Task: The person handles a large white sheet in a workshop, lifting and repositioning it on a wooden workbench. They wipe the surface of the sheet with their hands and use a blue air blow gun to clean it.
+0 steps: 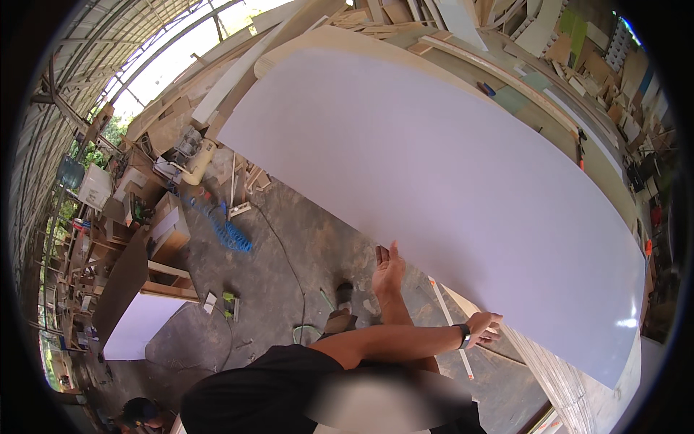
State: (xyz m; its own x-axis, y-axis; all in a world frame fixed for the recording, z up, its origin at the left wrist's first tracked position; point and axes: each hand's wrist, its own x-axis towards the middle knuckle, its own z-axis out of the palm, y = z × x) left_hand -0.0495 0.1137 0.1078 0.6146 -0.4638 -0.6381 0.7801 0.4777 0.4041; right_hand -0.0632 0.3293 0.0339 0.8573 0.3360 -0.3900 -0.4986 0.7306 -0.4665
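A large, glossy white sheet (434, 159) lies across a pale wooden board (332, 40) whose border shows along the far side. My forearms cross, the left one over the right. My left hand (483, 328), with a dark band on its wrist, is closed at the sheet's near edge toward the right, its fingers partly curled under. Farther left along that edge, my right hand (389, 270) has its thumb up against the sheet and its other fingers bent at or below the edge. The undersides of both grips are partly hidden.
Stacked boards (557, 369) stand below the sheet's right end. On the floor lie a blue coiled hose (233, 237), a dark cable (278, 235) and a green tool (230, 305). A cream air compressor (199, 163) and a white-sided cabinet (144, 325) stand left. Another person (141, 414) is at lower left.
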